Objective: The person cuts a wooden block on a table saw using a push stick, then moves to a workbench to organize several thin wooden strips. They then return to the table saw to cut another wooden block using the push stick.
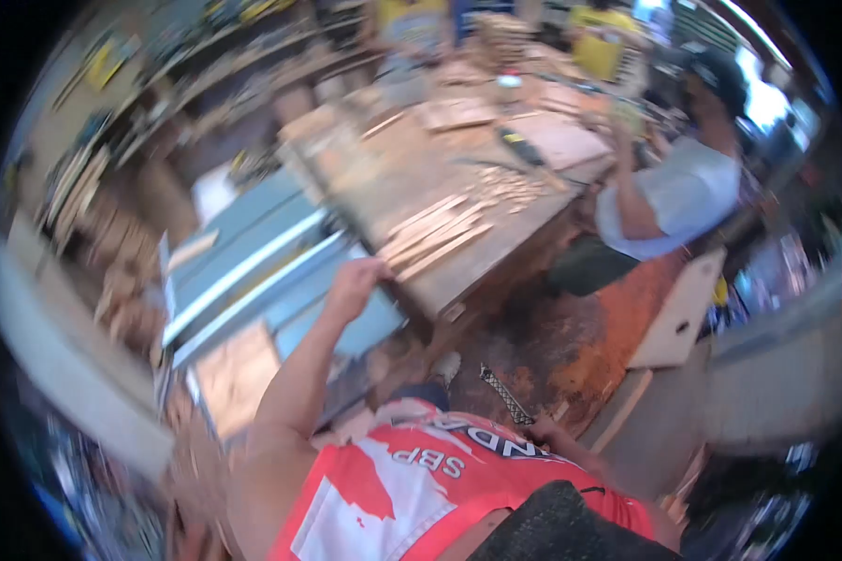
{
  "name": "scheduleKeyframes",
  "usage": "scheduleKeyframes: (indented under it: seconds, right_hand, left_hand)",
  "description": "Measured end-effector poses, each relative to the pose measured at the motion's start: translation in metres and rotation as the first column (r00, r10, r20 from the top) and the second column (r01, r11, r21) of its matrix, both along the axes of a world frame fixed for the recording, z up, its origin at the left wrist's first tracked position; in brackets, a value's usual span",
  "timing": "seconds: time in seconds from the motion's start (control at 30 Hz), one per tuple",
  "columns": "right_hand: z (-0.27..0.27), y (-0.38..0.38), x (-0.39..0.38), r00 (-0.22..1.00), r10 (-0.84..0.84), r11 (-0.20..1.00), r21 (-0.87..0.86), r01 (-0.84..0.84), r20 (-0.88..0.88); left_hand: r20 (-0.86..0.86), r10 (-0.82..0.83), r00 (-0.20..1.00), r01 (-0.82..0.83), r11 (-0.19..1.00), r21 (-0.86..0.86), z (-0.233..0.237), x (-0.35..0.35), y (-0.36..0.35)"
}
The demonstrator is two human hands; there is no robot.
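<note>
My left hand (354,285) reaches out over the edge of the blue-grey saw table (370,323). Its fingertips are right at the near ends of several thin wooden strips (437,236) on the workbench; motion blur smears the fingers. Low in front of my body is my right hand (544,432), partly hidden by my red and white shirt. Its fingers close at the lower end of a narrow strip with a black-and-white pattern (505,395). Small cut wood pieces (510,187) lie beyond the long strips.
The saw table carries a long pale rail (253,276) and a wooden board (237,374). On the right, a person in a light shirt (678,201) leans over the wooden workbench (346,173). A dark power tool (522,147) and flat boards (566,140) rest there. Other people stand behind.
</note>
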State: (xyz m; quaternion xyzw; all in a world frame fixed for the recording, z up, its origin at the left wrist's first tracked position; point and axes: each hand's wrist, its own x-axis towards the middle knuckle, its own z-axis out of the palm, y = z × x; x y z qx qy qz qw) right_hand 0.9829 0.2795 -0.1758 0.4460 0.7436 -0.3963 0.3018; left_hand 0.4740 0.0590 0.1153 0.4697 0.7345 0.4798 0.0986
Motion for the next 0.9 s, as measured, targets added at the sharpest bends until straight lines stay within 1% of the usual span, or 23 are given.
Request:
scheduleKeyframes:
  seconds: [0.03, 0.07, 0.1, 0.13, 0.17, 0.2, 0.23, 0.27, 0.3, 0.33, 0.37, 0.4, 0.43, 0.47, 0.5, 0.57, 0.63, 0.67, 0.73, 0.77, 0.83, 0.87, 0.9]
  right_hand:
    - [0.009, -0.013, -0.007, 0.996, 0.088, 0.996, 0.026, -0.089, 0.022]
    - [0.016, -0.027, -0.007, 0.982, 0.183, 0.983, 0.001, -0.183, 0.047]
    - [0.017, -0.038, -0.014, 0.978, 0.207, 0.978, 0.039, -0.207, -0.008]
    - [0.018, -0.048, -0.024, 0.973, 0.219, 0.974, 0.080, -0.213, -0.073]
    - [0.019, -0.061, -0.032, 0.957, 0.263, 0.961, 0.116, -0.250, -0.119]
    - [0.021, -0.073, -0.037, 0.947, 0.301, 0.951, 0.104, -0.290, -0.114]
    - [0.050, -0.081, -0.050, 0.954, 0.289, 0.954, 0.101, -0.281, -0.083]
    - [0.065, -0.091, -0.062, 0.962, 0.268, 0.959, 0.111, -0.261, -0.051]
    - [0.056, -0.096, -0.065, 0.957, 0.285, 0.954, 0.111, -0.279, -0.049]
    - [0.040, -0.096, -0.068, 0.962, 0.269, 0.963, 0.045, -0.267, -0.054]
    - [0.021, -0.096, -0.069, 0.967, 0.251, 0.967, -0.022, -0.252, -0.055]
    - [-0.001, -0.096, -0.068, 0.963, 0.265, 0.964, -0.019, -0.266, -0.052]
    - [-0.023, -0.096, -0.070, 0.934, 0.355, 0.935, 0.023, -0.355, -0.045]
    - [-0.029, -0.099, -0.075, 0.896, 0.442, 0.896, 0.065, -0.440, -0.033]
    - [-0.034, -0.102, -0.079, 0.890, 0.454, 0.890, 0.067, -0.452, -0.029]
    - [-0.036, -0.120, -0.092, 0.881, 0.462, 0.882, 0.044, -0.468, 0.101]
    - [-0.034, -0.145, -0.108, 0.839, 0.520, 0.845, 0.044, -0.532, 0.163]
    - [-0.034, -0.159, -0.117, 0.806, 0.559, 0.816, 0.047, -0.577, 0.194]
    - [-0.036, -0.197, -0.139, 0.732, 0.633, 0.746, 0.054, -0.664, 0.251]
    - [-0.039, -0.220, -0.150, 0.687, 0.670, 0.704, 0.054, -0.708, 0.282]
    - [-0.048, -0.280, -0.175, 0.588, 0.738, 0.610, 0.045, -0.791, 0.330]
    - [-0.052, -0.315, -0.189, 0.531, 0.770, 0.556, 0.037, -0.831, 0.353]
    - [-0.054, -0.351, -0.202, 0.466, 0.801, 0.493, 0.027, -0.870, 0.375]
  left_hand:
    - [0.036, 0.024, 0.999, -0.024, 1.000, -0.003, 0.001, 0.033, -0.029]
    - [0.166, 0.021, 0.986, -0.008, 0.997, -0.080, -0.020, 0.050, -0.059]
    - [0.340, 0.111, 0.934, -0.026, 0.969, -0.246, 0.002, 0.083, -0.086]
    - [0.198, 0.110, 0.974, -0.055, 0.963, -0.264, -0.014, 0.097, -0.111]
    - [0.231, 0.137, 0.963, -0.066, 0.954, -0.293, -0.024, 0.108, -0.135]
    - [0.267, 0.152, 0.952, -0.061, 0.946, -0.319, -0.033, 0.119, -0.157]
    - [0.271, 0.189, 0.944, -0.092, 0.938, -0.333, -0.025, 0.131, -0.168]
    - [0.336, 0.181, 0.924, -0.077, 0.951, -0.299, -0.019, 0.137, -0.181]
    - [0.396, 0.164, 0.904, -0.061, 0.964, -0.259, -0.014, 0.140, -0.192]
    - [0.396, 0.177, 0.901, -0.076, 0.964, -0.257, -0.011, 0.142, -0.203]
    - [0.357, 0.123, 0.926, -0.059, 0.981, -0.184, -0.010, 0.143, -0.214]
    - [0.311, 0.071, 0.948, -0.038, 0.993, -0.112, -0.007, 0.144, -0.227]
    - [0.297, 0.028, 0.955, 0.012, 0.991, -0.132, 0.001, 0.143, -0.242]
    - [0.295, 0.042, 0.954, -0.004, 0.992, -0.128, 0.002, 0.143, -0.258]
    - [0.252, 0.019, 0.967, 0.005, 0.996, -0.091, 0.001, 0.143, -0.277]
    - [0.208, 0.001, 0.978, 0.009, 0.999, -0.049, 0.002, 0.143, -0.321]
    - [0.301, 0.098, 0.949, -0.085, 0.995, -0.057, 0.004, 0.147, -0.384]
    - [0.300, 0.099, 0.949, -0.087, 0.995, -0.051, 0.001, 0.147, -0.420]
    - [0.285, 0.269, 0.920, -0.223, 0.957, -0.183, -0.011, 0.147, -0.502]
    - [0.285, 0.257, 0.923, -0.210, 0.960, -0.185, -0.025, 0.147, -0.545]
    - [0.241, 0.421, 0.875, -0.381, 0.904, -0.196, -0.065, 0.144, -0.642]
    - [0.236, 0.393, 0.889, -0.348, 0.913, -0.211, -0.080, 0.139, -0.692]
    - [0.278, 0.482, 0.831, -0.412, 0.869, -0.275, -0.096, 0.139, -0.737]
